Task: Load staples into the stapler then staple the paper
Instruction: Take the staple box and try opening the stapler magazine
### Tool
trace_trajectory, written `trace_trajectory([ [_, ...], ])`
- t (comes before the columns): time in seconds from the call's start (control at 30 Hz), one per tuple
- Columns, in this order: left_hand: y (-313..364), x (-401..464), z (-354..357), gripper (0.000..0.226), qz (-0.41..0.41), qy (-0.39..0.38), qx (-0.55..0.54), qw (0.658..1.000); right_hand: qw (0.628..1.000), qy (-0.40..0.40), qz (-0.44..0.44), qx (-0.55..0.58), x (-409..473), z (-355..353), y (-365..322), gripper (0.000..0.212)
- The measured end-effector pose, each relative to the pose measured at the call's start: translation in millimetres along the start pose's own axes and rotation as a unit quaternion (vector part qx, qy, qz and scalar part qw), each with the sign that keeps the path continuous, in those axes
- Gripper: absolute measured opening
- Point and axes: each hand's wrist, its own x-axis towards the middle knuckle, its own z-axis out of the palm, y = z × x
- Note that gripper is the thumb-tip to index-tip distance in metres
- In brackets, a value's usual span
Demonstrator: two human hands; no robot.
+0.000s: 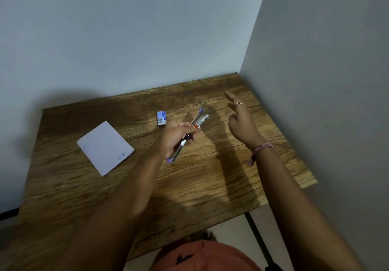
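A brown wood-grain surface (210, 186) fills the middle, set into a corner where a pale blue-grey wall (126, 28) at the far side meets a darker grey wall (326, 81) on the right. A black frame leg (255, 233) shows under its near right edge, over a pale floor (229, 235).

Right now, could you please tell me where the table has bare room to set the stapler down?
Bare wood lies along the near edge of the table, below the paper, and on the right under the open right hand. It is busier mid-table, where the left hand holds the stapler beside the staple box.
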Motion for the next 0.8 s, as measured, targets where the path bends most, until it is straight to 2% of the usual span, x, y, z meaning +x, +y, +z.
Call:
trace_trajectory([
  [0.07,9,3,-5,0.015,-0.034,0.011,0.095,0.995,0.998,-0.05,0.034,0.008,-7,2,15,0.071],
  [0.13,19,4,-6,0.031,-0.1,-0.004,0.156,0.983,0.992,-0.109,0.059,0.007,-16,5,31,0.067],
  [0.2,26,5,-3,0.04,-0.157,-0.028,0.211,0.964,0.987,-0.153,0.039,-0.03,-23,9,43,0.064],
  [0.27,29,6,0,0.039,-0.186,-0.066,0.22,0.955,0.983,-0.171,0.004,-0.061,-26,16,50,0.061],
  [0.43,30,7,3,0.033,-0.228,-0.125,0.137,0.956,0.981,-0.181,-0.04,-0.06,-22,24,49,0.06],
  [0.57,28,7,-6,0.036,-0.236,-0.123,0.017,0.964,0.981,-0.189,-0.006,-0.046,-20,32,49,0.057],
  [0.7,21,2,-20,0.045,-0.223,-0.104,-0.083,0.966,0.99,-0.132,-0.016,-0.049,-23,40,53,0.041],
  [0.8,11,0,-34,0.044,-0.219,-0.099,-0.195,0.951,0.995,-0.085,-0.041,-0.042,-27,44,55,0.033],
])
